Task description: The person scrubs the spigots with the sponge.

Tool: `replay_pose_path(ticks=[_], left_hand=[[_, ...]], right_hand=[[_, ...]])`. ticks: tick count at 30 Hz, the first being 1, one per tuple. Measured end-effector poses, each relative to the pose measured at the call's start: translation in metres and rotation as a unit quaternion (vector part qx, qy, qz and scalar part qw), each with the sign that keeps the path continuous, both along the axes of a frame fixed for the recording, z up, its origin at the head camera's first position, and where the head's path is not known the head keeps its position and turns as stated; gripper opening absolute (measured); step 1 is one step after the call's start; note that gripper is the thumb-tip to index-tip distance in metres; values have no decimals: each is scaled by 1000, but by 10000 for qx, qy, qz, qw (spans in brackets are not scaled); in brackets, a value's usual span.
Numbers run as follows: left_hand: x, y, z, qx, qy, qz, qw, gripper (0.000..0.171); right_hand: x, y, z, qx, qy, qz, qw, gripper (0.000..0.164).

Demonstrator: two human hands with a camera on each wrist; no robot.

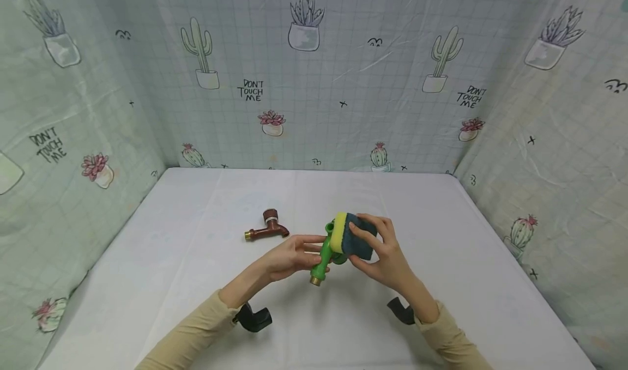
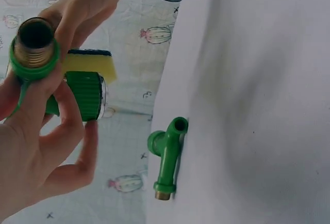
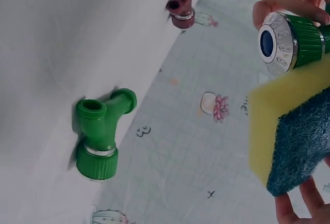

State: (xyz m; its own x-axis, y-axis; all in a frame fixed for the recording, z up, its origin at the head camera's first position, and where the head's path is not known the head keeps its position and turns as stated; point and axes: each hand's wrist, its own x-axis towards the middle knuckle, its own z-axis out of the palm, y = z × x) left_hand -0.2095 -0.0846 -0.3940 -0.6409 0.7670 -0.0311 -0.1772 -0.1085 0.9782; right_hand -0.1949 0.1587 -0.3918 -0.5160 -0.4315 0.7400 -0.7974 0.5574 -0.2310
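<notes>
A green faucet (image 1: 321, 264) with a threaded brass end is held in my left hand (image 1: 293, 258), above the table. Its ribbed knob (image 3: 304, 38) carries a silver ring and a blue centre in the right wrist view. My right hand (image 1: 387, 258) grips a yellow sponge (image 1: 337, 232) by its dark blue-green scouring side. The yellow face lies against the green faucet, covering part of it in the head view. A second green faucet (image 2: 167, 157) lies on the table below the hands, clearest in both wrist views.
A brown faucet (image 1: 269, 229) with a brass end lies on the white table (image 1: 196, 261), left of and beyond the hands. Patterned cloth walls (image 1: 324, 108) stand at the back and both sides. Black fittings (image 1: 255, 320) sit under the wrists.
</notes>
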Motion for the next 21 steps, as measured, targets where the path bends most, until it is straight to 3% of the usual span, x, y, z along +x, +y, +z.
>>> replay_pose_path(ticks=[3,5,9,12,21], left_hand=[[-1,0,-3,72,214,-119,9997,62],[-1,1,-3,112,289,-27,9995,66],[2,5,1,51,49,452,9990,67],[4,10,4,-68,-218,824,9963,58],[3,15,5,-117,-370,1626,9859,37]], right_hand=[[-1,2,1,-34,-182,-182,9997,53],[-1,2,2,-20,-200,-318,9993,53],[-2,1,0,128,-53,-530,9985,52],[-1,-1,-2,220,56,-560,9982,52],[11,-13,-9,610,233,-128,9978,50]])
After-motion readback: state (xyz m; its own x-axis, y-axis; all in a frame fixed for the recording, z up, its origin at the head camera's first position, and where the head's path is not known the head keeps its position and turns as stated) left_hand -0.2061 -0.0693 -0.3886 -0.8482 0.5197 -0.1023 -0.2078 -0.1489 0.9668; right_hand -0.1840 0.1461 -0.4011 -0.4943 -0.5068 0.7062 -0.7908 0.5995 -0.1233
